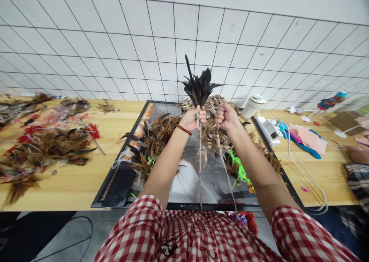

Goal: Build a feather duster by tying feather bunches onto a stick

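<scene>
My left hand (pixel 192 119), with a beaded bracelet at the wrist, is closed round the base of a bundle of black feathers (pixel 199 84) whose tips fan upward. A thin stick (pixel 200 158) runs down from that grip toward my body. My right hand (pixel 227 117) is a fist just to the right, closed on a clear strip (pixel 221 154) that hangs down in a long tail. A short stretch of it looks pulled taut between both hands. Brown feathers (pixel 161 133) lie in heaps beneath, on a black-framed panel (pixel 184 206).
Bright green cord (pixel 239 167) lies right of centre, a phone (pixel 118 189) at the panel's left. More feathers (pixel 57 146) cover the left table. A white cup (pixel 253 106), a power strip (pixel 269 129) with cables and coloured cloth (pixel 308 139) are rightward. Another person's sleeve (pixel 359 185) shows far right.
</scene>
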`<state>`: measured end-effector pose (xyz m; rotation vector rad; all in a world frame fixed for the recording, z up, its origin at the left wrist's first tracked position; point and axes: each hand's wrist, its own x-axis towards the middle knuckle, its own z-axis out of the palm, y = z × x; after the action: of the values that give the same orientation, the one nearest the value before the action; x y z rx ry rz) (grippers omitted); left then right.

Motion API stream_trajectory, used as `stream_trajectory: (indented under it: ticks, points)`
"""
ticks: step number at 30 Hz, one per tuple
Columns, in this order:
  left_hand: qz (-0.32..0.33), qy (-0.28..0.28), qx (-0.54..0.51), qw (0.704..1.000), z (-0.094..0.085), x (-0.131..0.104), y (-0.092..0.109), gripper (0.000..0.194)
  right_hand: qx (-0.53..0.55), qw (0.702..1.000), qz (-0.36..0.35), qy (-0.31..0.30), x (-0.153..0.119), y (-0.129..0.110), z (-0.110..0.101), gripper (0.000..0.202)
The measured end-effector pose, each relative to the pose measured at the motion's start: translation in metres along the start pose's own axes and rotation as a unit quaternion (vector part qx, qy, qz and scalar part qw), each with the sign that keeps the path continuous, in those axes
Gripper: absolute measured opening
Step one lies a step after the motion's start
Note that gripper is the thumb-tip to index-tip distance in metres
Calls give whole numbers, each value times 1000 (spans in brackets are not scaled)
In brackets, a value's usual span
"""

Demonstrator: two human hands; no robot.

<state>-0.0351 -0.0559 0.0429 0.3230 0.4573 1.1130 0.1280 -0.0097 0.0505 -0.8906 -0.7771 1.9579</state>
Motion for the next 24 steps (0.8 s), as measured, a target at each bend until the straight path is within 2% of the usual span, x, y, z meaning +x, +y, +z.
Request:
stream_trajectory:
  ticks: [2, 4, 6, 8, 10, 12, 14, 16, 19, 21, 23, 24]
  points:
    - [3, 25, 37, 999, -5, 0, -4, 22, -73, 997, -21, 2, -5, 6, -11, 50]
    - [39, 86, 89, 992, -9, 2, -8, 22, -215, 976, -37, -24, -14, 2, -27, 51]
    - [82, 157, 165, 970, -13, 6, -11, 22, -397, 914, -59, -68, -28, -18, -40, 45]
    - [89, 183, 259, 944, -13, 12, -15, 23, -543, 828, -98, -99, -41, -46, -43, 36]
    - [73, 169, 350, 919, -6, 23, -22, 25, -616, 766, -147, -110, -49, -74, -31, 29]
    - [75, 157, 427, 887, 9, 34, -33, 25, -646, 731, -180, -125, -46, -94, -7, 20]
    - [104, 167, 489, 850, 30, 44, -44, 28, -665, 705, -207, -131, -31, -105, 15, 12]
    - [129, 168, 530, 821, 53, 48, -51, 34, -672, 690, -245, -116, -10, -114, 27, 10]
    - [179, 133, 566, 794, 77, 41, -52, 38, -670, 687, -266, -88, 16, -135, 17, 12]
    - [151, 98, 554, 813, 85, 29, -50, 37, -689, 692, -195, -85, 23, -150, -4, 13]
    - [57, 57, 497, 864, 88, 14, -48, 36, -687, 711, -122, -83, 17, -160, -30, 15]
    - [-5, 33, 455, 890, 89, 6, -48, 35, -671, 727, -121, -77, 10, -161, -44, 16]
